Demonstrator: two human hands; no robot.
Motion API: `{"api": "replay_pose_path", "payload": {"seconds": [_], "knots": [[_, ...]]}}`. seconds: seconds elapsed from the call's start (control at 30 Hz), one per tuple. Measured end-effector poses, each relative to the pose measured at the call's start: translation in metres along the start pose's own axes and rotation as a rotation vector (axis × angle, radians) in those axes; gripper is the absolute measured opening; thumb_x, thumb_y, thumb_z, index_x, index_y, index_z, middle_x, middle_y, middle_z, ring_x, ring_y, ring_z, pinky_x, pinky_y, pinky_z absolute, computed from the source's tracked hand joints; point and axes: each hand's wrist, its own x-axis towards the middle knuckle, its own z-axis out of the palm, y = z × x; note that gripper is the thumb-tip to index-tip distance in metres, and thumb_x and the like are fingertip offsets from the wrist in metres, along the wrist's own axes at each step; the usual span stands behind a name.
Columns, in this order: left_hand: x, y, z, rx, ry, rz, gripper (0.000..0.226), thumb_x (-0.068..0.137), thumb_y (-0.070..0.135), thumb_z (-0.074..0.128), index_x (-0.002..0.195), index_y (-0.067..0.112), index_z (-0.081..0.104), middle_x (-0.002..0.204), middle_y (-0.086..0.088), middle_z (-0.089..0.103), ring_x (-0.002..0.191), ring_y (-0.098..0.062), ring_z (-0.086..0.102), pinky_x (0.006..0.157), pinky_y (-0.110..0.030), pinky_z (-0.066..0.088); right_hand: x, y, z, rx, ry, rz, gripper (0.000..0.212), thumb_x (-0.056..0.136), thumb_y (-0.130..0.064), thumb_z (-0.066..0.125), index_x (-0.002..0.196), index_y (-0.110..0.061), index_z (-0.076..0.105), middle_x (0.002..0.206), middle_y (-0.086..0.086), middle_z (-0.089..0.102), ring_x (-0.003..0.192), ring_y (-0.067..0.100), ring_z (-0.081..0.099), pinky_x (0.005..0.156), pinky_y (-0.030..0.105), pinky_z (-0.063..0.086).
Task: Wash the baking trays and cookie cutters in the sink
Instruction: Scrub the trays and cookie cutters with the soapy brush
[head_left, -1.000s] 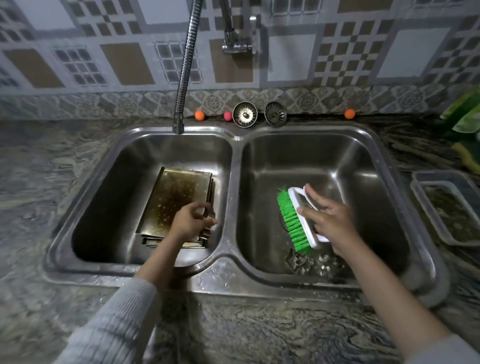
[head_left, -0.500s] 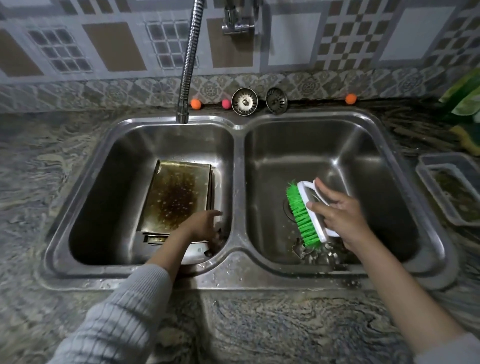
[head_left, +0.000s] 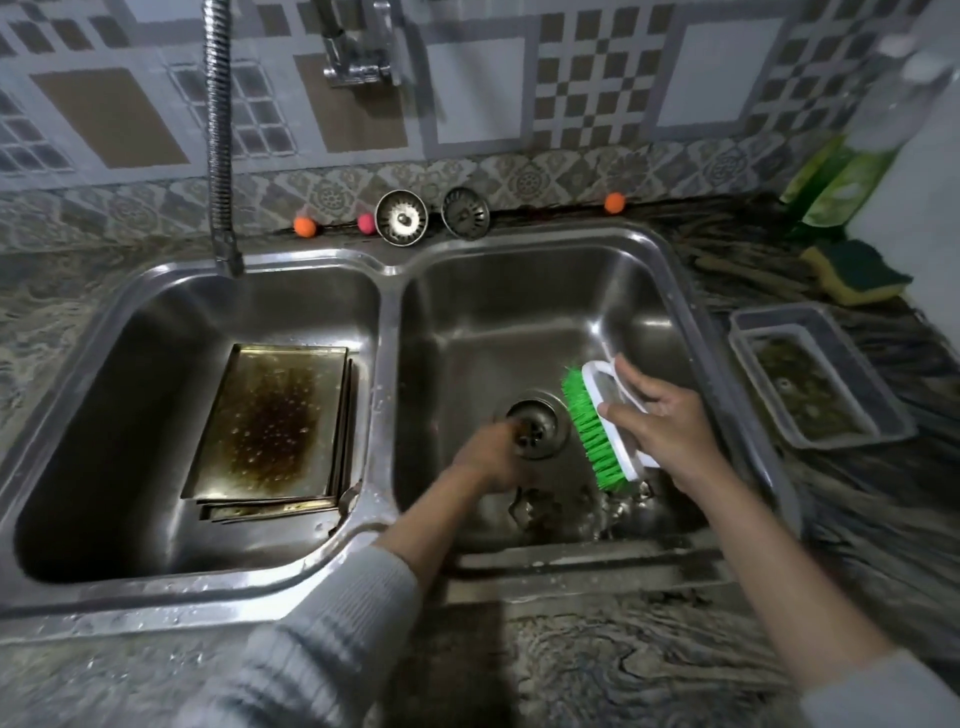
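Stained baking trays (head_left: 270, 421) are stacked in the left basin. A green-bristled brush (head_left: 605, 423) is gripped by the right hand (head_left: 670, 431). The left hand (head_left: 488, 462) is blurred near the drain (head_left: 535, 428); finger state cannot be told.

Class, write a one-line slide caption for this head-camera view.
Right hand holds a green brush over the right basin; dirty trays wait in the left.

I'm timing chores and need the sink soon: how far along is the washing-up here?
Early, by the look of it. Nothing looks washed: the stacked baking trays in the left basin still show dark baked-on stains. In hand: the right hand grips the green scrubbing brush, while the blurred left hand reaches over the cookie cutters in the right basin. Both remain.
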Motion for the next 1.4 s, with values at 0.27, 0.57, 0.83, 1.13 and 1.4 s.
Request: {"api": "replay_pose_path", "payload": {"seconds": [0.27, 0.57, 0.83, 1.13, 1.4], "knots": [[0.029, 0.0, 0.07, 0.492, -0.264, -0.062, 0.06, 0.084, 0.028, 0.065, 0.135, 0.011, 0.038, 0.137, -0.022, 0.045, 0.127, -0.036, 0.043, 0.099, -0.041, 0.041, 0.012, 0.003, -0.032, 0.003, -0.039, -0.014, 0.06, 0.075, -0.014, 0.077, 0.129, -0.029, 0.056, 0.13, -0.018, 0.055, 0.109, -0.01, 0.055, 0.091, 0.019, 0.047], [0.05, 0.02, 0.029, -0.15, 0.09, -0.139, 0.024, 0.076, 0.021, 0.077, 0.093, 0.017, 0.061, 0.092, -0.009, 0.064, 0.087, -0.025, 0.063, 0.077, -0.034, 0.051, 0.024, -0.059, -0.123, -0.3, 0.23, -0.223, 0.061, 0.076, -0.017, 0.077, 0.132, -0.023, 0.054, 0.122, -0.018, 0.051, 0.109, -0.008, 0.049, 0.08, 0.001, 0.035], [0.054, 0.078, 0.003, -1.278, 0.043, -0.162, 0.025, 0.089, 0.01, 0.064, 0.112, 0.01, 0.055, 0.094, -0.005, 0.065, 0.071, -0.018, 0.07, 0.065, -0.032, 0.054, 0.042, -0.043, -0.18, -0.688, 0.192, 0.002, 0.061, 0.079, -0.029, 0.072, 0.135, -0.037, 0.049, 0.141, 0.001, 0.049, 0.125, 0.027, 0.047, 0.088, 0.036, 0.044], [0.04, 0.103, -0.001, -1.438, 0.031, -0.076, 0.026, 0.088, 0.003, 0.06, 0.108, 0.019, 0.058, 0.095, 0.0, 0.065, 0.079, -0.021, 0.066, 0.074, -0.039, 0.052, 0.032, -0.028, -0.169, -0.699, 0.208, -0.011, 0.06, 0.08, -0.031, 0.069, 0.135, -0.043, 0.047, 0.119, 0.006, 0.062, 0.104, 0.027, 0.057, 0.075, 0.038, 0.052], [0.025, 0.117, -0.011, -1.514, -0.086, 0.054, 0.033, 0.083, 0.003, 0.061, 0.108, 0.024, 0.063, 0.092, 0.0, 0.069, 0.075, -0.017, 0.069, 0.061, -0.026, 0.057, 0.011, -0.068, -0.13, -0.221, 0.214, -0.217, 0.062, 0.077, -0.017, 0.076, 0.133, -0.031, 0.053, 0.126, -0.023, 0.048, 0.108, -0.004, 0.05, 0.082, 0.013, 0.042]]}}
